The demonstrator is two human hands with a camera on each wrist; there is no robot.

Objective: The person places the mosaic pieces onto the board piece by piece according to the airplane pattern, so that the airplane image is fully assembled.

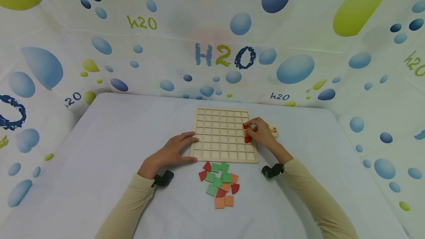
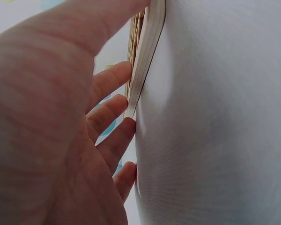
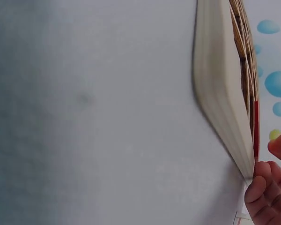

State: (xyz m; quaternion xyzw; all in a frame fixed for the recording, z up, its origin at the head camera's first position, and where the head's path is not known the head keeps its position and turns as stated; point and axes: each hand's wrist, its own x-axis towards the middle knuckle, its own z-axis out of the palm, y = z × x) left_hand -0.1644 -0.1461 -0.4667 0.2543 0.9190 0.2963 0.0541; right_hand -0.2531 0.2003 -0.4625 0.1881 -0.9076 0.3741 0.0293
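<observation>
In the rightmost column of a square pale-wood grid board, an orange square tile is being flanked by two red quarter-circle tiles. Whether any is being pinched by the right hand cannot be told; the board's left side is being touched by the left hand, fingers extended. Judged risk: tiles are being exposed to dislodgement by right-hand brushing. Their line's long axis is being aligned near-to-far; individual pointing, unresolved.
</observation>
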